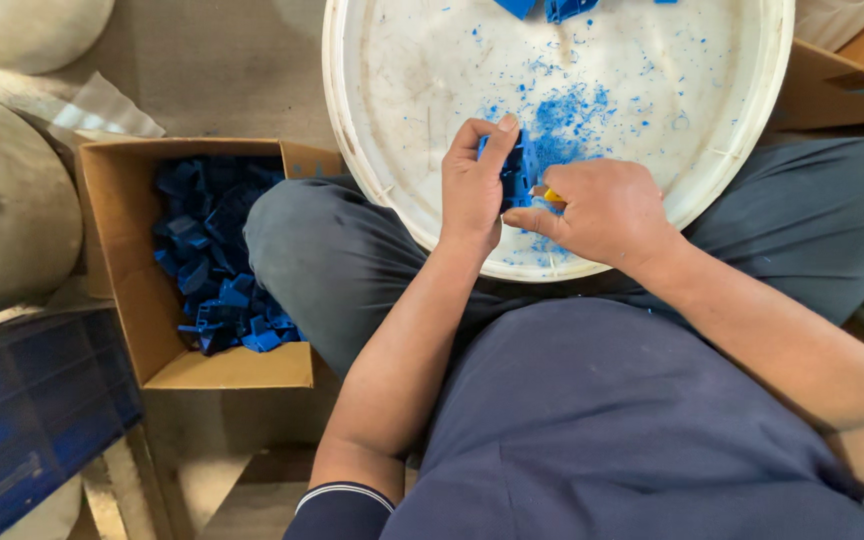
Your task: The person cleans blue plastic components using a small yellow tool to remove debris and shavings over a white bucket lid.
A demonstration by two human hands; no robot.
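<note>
My left hand [474,185] grips a small blue plastic part [518,172] over the near edge of a round white basin [372,130] that rests on my knees. My right hand [602,212] presses against the same part and holds a small yellow tool [553,196], mostly hidden in the fingers. Blue plastic shavings [567,112] are scattered on the basin's bottom just beyond my hands. More blue parts [552,8] lie at the basin's far edge.
A cardboard box [232,368] holding several blue plastic parts [207,260] stands to my left on the floor. Pale sacks [7,210] lie further left, above a dark blue crate [32,400]. Another cardboard box edge [832,85] shows at upper right.
</note>
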